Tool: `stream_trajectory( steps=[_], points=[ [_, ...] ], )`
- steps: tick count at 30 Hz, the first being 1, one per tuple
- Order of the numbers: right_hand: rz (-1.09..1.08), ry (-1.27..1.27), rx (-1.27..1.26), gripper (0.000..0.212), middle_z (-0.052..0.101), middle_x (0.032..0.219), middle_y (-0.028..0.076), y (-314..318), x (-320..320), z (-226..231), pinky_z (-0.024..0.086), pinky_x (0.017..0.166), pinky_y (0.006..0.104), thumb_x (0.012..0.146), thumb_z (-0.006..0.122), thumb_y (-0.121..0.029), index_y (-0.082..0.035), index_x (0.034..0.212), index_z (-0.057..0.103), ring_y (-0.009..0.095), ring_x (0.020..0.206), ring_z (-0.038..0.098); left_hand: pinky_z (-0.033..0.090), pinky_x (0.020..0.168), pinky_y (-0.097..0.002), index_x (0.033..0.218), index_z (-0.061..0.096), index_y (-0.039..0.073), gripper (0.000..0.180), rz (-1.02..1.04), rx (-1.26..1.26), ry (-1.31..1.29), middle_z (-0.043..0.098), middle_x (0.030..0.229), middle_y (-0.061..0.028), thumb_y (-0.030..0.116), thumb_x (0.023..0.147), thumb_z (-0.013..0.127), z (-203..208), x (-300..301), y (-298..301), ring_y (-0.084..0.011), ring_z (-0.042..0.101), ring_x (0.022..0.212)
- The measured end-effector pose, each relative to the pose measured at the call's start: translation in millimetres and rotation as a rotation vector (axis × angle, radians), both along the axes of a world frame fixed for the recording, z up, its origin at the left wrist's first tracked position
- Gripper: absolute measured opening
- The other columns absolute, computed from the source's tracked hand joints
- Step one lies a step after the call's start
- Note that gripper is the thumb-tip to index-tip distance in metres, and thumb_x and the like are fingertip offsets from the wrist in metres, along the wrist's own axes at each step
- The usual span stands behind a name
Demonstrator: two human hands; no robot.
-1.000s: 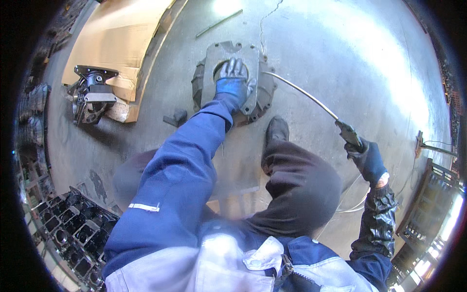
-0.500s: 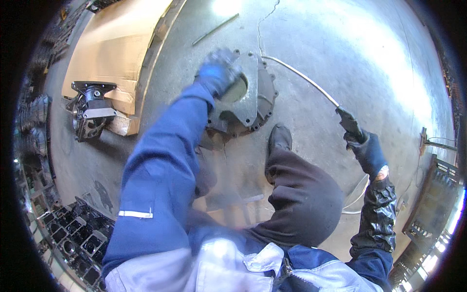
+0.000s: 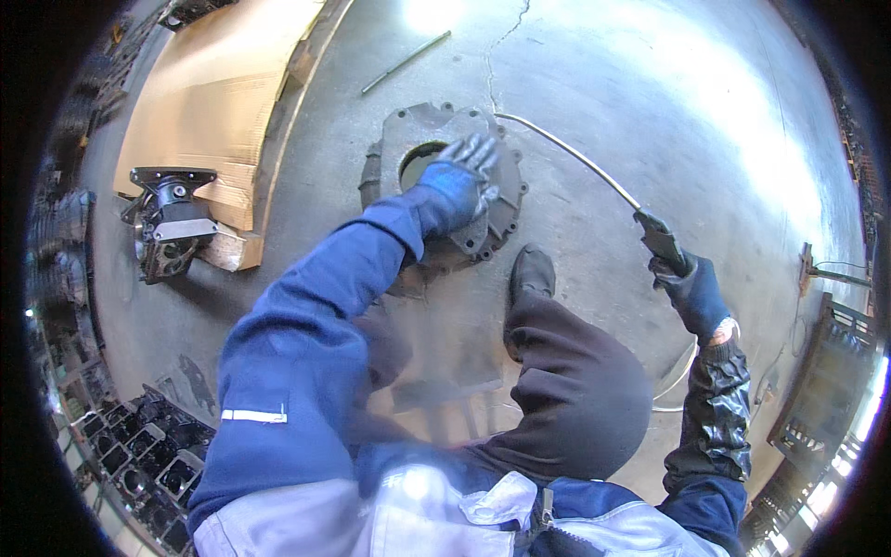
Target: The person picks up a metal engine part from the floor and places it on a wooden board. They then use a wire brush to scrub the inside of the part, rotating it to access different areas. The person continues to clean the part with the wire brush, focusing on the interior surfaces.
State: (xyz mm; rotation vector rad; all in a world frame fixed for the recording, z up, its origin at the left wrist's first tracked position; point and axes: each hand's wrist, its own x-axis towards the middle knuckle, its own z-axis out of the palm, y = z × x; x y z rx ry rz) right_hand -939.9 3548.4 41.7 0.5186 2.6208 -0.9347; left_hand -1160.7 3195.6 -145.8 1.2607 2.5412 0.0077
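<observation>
On the floor ahead of me lies a dark metal bell housing (image 3: 501, 176), with bolt lugs around its rim and a large round hole in its flat grey face. My left hand (image 3: 458, 182), in a blue and black glove, rests on that face beside the hole, its fingers stretched out flat and holding nothing. Out to the right, my right hand (image 3: 698, 295), in a dark glove, is wrapped around the black handle of an air blow gun (image 3: 664, 239). Its long bent metal tube reaches leftward, the tip close to the housing's upper rim.
A thin metal rod (image 3: 406, 62) lies beyond the housing. To the left are a flattened cardboard sheet (image 3: 209, 97) and a black cast part with a flange (image 3: 174, 223). Black engine castings (image 3: 139, 455) crowd the lower left. A dark metal rack (image 3: 821, 381) stands at far right.
My left hand has swept right and slightly nearer across the housing's face, uncovering the left part of the hole. My right hand has barely moved with the blow gun.
</observation>
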Motion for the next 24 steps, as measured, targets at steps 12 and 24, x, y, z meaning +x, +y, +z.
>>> stream_trajectory(
  steps=[12, 24],
  points=[
    [0.095, -0.102, 0.15, 0.019, 0.069, 0.077, 0.007, -14, -8, 9, 0.053, 0.072, 0.0353, 0.098, 0.074, -0.016, 0.002, 0.104, 0.074, 0.013, 0.075, 0.061, 0.016, 0.134, -0.0436, 0.165, 0.038, 0.006, 0.072, 0.136, 0.053, 0.107, 0.031, 0.174, -0.0167, 0.05, 0.108, 0.042, 1, 6, -35, -0.036, 0.026, 0.162],
    [0.296, -0.011, 0.277, 0.028, 0.072, 0.09, 0.025, -87, -51, 31, 0.055, 0.076, 0.0494, 0.098, 0.071, -0.034, -0.009, 0.108, 0.077, 0.045, 0.086, 0.072, 0.031, 0.128, -0.0484, 0.162, 0.039, 0.003, 0.07, 0.326, 0.112, 0.096, 0.037, 0.167, -0.0259, 0.042, 0.105, 0.052, 37, 1, -122, -0.0408, 0.034, 0.157]
  ],
)
